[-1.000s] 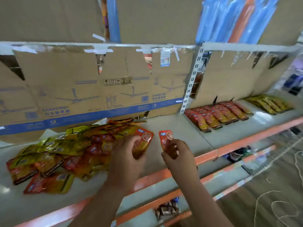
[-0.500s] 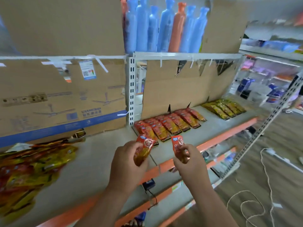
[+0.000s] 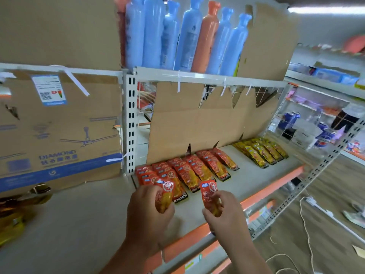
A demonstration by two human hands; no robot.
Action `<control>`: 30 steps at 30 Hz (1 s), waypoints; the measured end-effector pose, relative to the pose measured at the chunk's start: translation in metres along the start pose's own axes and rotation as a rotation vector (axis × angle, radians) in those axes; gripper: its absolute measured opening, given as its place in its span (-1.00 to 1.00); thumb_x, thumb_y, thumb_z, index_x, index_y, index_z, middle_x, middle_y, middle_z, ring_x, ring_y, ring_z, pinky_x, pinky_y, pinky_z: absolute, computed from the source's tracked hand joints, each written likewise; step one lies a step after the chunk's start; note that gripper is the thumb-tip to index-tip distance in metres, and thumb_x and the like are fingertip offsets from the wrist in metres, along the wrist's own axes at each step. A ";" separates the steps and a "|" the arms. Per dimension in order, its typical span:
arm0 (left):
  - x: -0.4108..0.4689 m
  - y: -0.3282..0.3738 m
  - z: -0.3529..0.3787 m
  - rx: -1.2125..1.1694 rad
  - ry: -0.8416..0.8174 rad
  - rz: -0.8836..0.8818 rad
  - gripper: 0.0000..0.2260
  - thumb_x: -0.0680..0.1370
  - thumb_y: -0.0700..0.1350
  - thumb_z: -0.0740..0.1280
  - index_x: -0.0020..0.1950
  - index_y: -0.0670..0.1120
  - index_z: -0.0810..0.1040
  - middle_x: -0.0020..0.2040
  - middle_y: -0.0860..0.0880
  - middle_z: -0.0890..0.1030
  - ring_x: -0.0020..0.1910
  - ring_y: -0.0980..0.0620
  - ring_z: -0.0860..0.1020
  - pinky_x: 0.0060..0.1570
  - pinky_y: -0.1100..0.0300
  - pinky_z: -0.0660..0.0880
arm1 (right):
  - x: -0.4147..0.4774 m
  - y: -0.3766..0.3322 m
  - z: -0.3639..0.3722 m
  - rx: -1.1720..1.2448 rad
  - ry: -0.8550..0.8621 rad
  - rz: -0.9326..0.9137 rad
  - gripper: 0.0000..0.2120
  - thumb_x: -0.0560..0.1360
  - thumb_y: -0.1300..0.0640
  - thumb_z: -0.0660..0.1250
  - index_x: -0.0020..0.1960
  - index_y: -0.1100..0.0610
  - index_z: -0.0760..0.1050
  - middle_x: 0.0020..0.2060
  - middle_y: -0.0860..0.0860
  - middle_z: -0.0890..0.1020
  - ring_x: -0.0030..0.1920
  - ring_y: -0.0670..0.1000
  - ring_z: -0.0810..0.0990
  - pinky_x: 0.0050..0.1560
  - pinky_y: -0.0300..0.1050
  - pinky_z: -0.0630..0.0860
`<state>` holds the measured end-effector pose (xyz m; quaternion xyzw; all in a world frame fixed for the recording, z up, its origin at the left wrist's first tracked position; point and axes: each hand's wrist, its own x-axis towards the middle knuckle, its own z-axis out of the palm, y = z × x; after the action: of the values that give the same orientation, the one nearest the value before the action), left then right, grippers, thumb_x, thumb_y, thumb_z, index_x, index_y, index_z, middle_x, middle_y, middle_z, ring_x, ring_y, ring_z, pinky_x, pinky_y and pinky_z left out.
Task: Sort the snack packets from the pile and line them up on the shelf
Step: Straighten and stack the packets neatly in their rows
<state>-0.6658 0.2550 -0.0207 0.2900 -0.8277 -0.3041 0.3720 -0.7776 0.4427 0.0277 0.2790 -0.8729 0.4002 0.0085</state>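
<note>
- The pale grey, smooth, flat metal shelf has a glossy orange front lip and runs beneath both your arms.
- A brown corrugated cardboard sheet, printed with a ceiling fan and a blue band, stands as the back wall on the left.
- Tall, rounded blue and orange plastic bottles stand upright and tightly packed on the tier above.
- Glossy red-orange foil packets lie flat in overlapping slanted rows, just right of the white slotted upright.
- Shiny yellow foil packets lie in similar rows farther right, apart from the red ones.
- The crinkled mixed pile of yellow and red packets sits at the far left of the shelf and is blurred.
- Your left grip is wrapped round a plump red-and-yellow snack packet, held upright at the near end of the leftmost red rows.
- Your right grip pinches a small flat red snack packet by its lower part, upright over bare shelf in front of the rows. It is close to the other held packet but not touching it.
</note>
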 end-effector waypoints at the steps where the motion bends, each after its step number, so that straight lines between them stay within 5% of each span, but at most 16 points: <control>1: 0.004 0.000 0.005 0.022 0.002 -0.013 -0.62 0.30 0.16 0.50 0.05 0.08 0.58 -0.02 0.10 0.51 -0.03 0.01 0.49 -0.06 0.05 0.55 | 0.008 0.003 0.002 -0.028 -0.003 -0.009 -0.69 0.35 -0.05 0.46 -0.02 -0.26 0.39 -0.05 -0.24 0.46 -0.04 -0.07 0.55 -0.08 0.07 0.62; 5: 0.011 -0.005 0.018 0.121 0.024 -0.059 -0.58 0.29 0.27 0.41 0.02 0.06 0.57 -0.06 0.05 0.52 -0.07 -0.05 0.50 -0.10 0.00 0.53 | 0.035 0.011 0.022 -0.147 -0.029 -0.046 -0.57 0.39 -0.10 0.48 0.19 -0.06 0.46 0.07 -0.15 0.45 0.13 -0.03 0.46 0.15 -0.05 0.50; 10: 0.008 -0.014 0.032 0.177 0.040 -0.121 -0.60 0.33 0.27 0.46 0.05 0.11 0.52 -0.05 0.09 0.48 -0.05 -0.01 0.47 -0.09 -0.03 0.53 | 0.062 0.021 0.050 -0.161 -0.136 -0.097 -0.48 0.36 -0.23 0.39 0.23 0.00 0.48 0.11 -0.10 0.46 0.15 -0.02 0.42 0.19 -0.08 0.45; 20: -0.010 0.032 0.080 0.192 0.165 -0.252 -0.66 0.33 0.18 0.47 -0.01 0.20 0.41 0.01 0.15 0.43 -0.06 0.09 0.46 -0.08 0.00 0.55 | 0.111 0.076 0.054 -0.086 -0.231 -0.269 -0.50 0.41 -0.21 0.46 0.27 -0.03 0.48 0.18 -0.07 0.47 0.19 0.01 0.44 0.21 0.00 0.50; 30: -0.014 0.057 0.127 0.369 0.211 -0.320 -0.59 0.36 0.22 0.55 0.08 0.08 0.55 0.07 0.06 0.49 -0.01 0.04 0.46 -0.04 0.11 0.47 | 0.138 0.117 0.030 -0.068 -0.331 -0.288 -0.45 0.44 -0.23 0.40 0.37 -0.12 0.38 0.37 -0.12 0.33 0.38 0.00 0.34 0.29 0.03 0.51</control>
<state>-0.7731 0.3382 -0.0544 0.5101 -0.7694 -0.1712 0.3441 -0.9454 0.4172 -0.0412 0.4623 -0.8264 0.3140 -0.0683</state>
